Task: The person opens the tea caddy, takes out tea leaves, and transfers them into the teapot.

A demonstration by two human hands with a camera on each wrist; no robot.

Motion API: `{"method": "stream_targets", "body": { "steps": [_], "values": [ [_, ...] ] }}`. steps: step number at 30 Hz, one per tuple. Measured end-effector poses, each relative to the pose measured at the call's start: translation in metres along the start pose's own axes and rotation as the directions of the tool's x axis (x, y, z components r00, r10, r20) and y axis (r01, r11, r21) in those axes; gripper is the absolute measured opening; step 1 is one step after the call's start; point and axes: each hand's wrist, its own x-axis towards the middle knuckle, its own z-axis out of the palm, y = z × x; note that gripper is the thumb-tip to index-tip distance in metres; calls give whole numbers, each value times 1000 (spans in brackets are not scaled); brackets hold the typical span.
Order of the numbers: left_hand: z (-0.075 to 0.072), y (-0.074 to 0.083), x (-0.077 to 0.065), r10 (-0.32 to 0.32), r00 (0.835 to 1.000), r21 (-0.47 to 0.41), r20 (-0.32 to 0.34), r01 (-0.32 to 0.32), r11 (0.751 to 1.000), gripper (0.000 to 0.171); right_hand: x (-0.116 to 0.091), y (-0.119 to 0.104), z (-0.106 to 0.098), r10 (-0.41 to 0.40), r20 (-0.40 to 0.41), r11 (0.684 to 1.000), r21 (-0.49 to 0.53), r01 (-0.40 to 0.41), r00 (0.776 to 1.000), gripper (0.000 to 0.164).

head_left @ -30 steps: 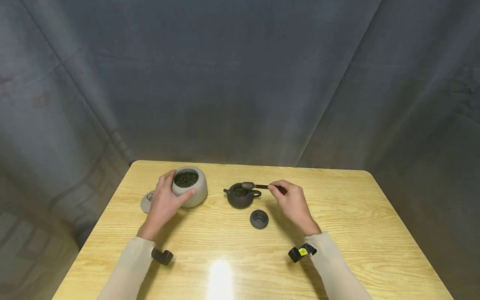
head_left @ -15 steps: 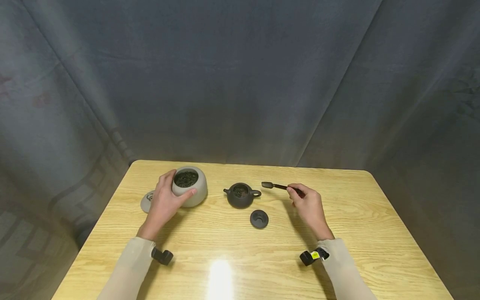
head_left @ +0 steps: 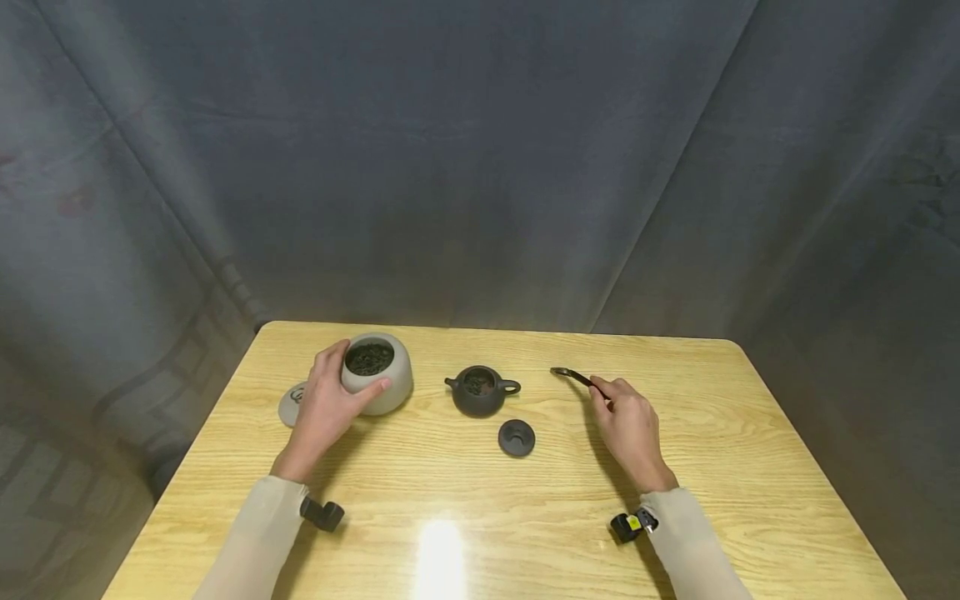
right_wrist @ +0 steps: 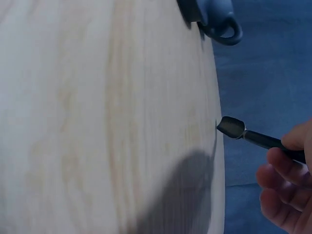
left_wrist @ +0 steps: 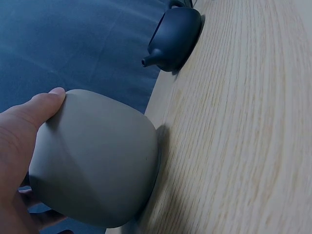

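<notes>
On the left of the table, my left hand (head_left: 326,408) grips a grey ceramic jar (head_left: 395,387) around its side, thumb toward the front. Dark dried tea leaves show through its open top. In the left wrist view the jar (left_wrist: 97,161) stands on the wood. My right hand (head_left: 632,429) pinches the dark handle of a small tea scoop (head_left: 577,377), whose head points left. The right wrist view shows the scoop's head (right_wrist: 232,127) close over the table. Between the hands sits a dark teapot (head_left: 480,404), uncovered, with leaves inside, its handle toward the right hand.
The teapot's round dark lid (head_left: 517,438) lies just in front of it. A pale jar lid (head_left: 289,407) with a dark design rests left of the jar, partly hidden by my left hand. Grey curtains (head_left: 480,167) hang behind the wooden table (head_left: 525,525).
My right hand has drawn the scoop away from over the teapot, to the right, and turned it. The left hand and jar have stayed in place.
</notes>
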Motion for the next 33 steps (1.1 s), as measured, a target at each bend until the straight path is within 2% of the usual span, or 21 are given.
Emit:
{"method": "stream_targets", "body": {
  "steps": [5, 10, 16, 26, 33],
  "values": [
    [0, 0, 0, 0, 1000, -2, 3, 0, 1000, 107, -3, 0, 2, -5, 21, 999, -48, 6, 1000, 19],
    [-1, 0, -1, 2, 1000, 0, 1, -2, 1000, 107, -5, -2, 1, 79, 112, 995, -73, -71, 991, 16],
    [0, 0, -1, -2, 1000, -2, 4, 2, 1000, 107, -7, -6, -1, 202, 234, 975, -136, -174, 951, 17],
    [0, -1, -1, 0, 1000, -5, 2, 0, 1000, 108, -10, -12, 3, 306, 349, 949, -182, -256, 886, 20],
    [0, 0, -1, -2, 1000, -9, 4, 2, 1000, 108, -11, -15, 4, 316, 381, 947, -179, -266, 869, 19]
  ]
}}
